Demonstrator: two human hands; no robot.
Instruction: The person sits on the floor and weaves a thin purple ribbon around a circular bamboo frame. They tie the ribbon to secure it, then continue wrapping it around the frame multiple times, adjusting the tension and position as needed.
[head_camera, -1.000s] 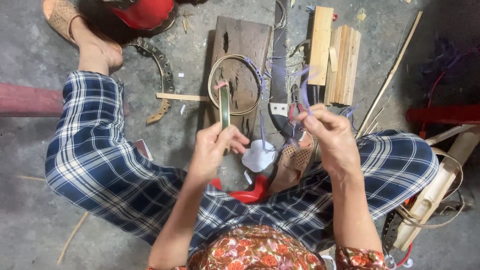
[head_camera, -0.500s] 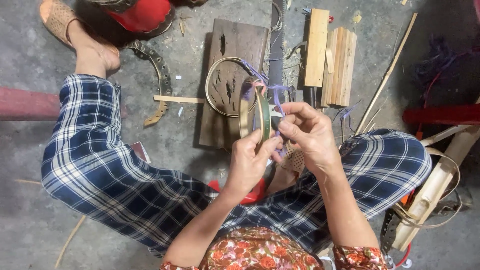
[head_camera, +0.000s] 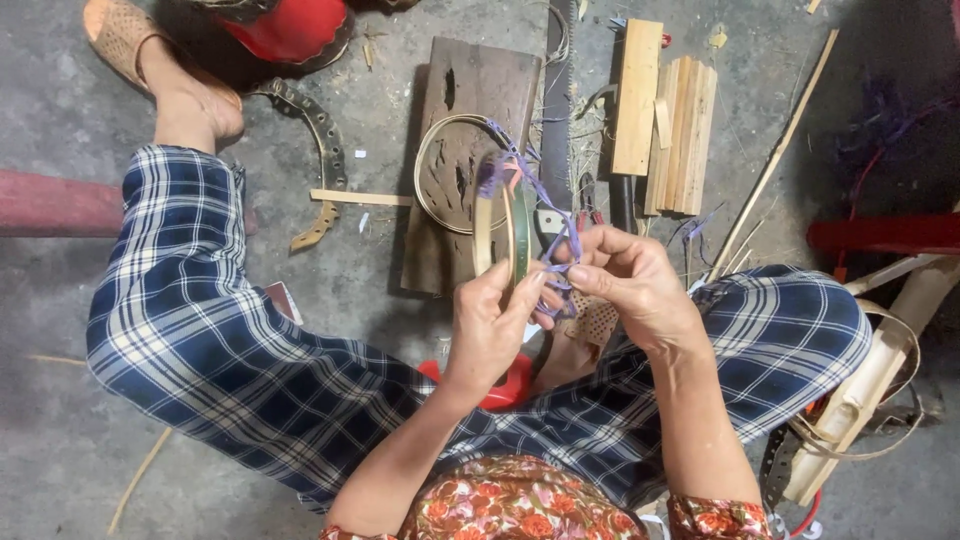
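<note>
A thin bamboo hoop (head_camera: 497, 235) stands on edge between the person's knees, held up over the middle of the scene, with a purple strip (head_camera: 560, 245) looped around its right side. The left hand (head_camera: 490, 325) is clamped on the hoop's lower rim, thumb and fingers pressed together on it. The right hand (head_camera: 630, 285) sits just right of it, touching, with its fingertips pinched shut on the purple strip.

Behind the hoop, farther away, a dark worn wooden board (head_camera: 470, 160) lies on the concrete floor (head_camera: 60, 440), with a second round bamboo ring (head_camera: 440, 170) resting on it. Right of the board lies a long saw blade (head_camera: 557, 100), then a pale wooden block (head_camera: 638, 95) and a bundle of split wood slats (head_camera: 685, 135). A long thin bamboo stick (head_camera: 775, 160) slants away at the right. Left of the board lie a short flat stick (head_camera: 360, 197) and a curved perforated strap (head_camera: 320, 140). At the far left a sandalled foot (head_camera: 150, 65) rests beside a red round container (head_camera: 290, 25); its contents cannot be made out. The blue plaid trousers (head_camera: 220, 350) cover both legs, near. A red stool (head_camera: 495, 385) shows under the wrists. Coiled bamboo strips (head_camera: 870, 400) lie at the near right.
</note>
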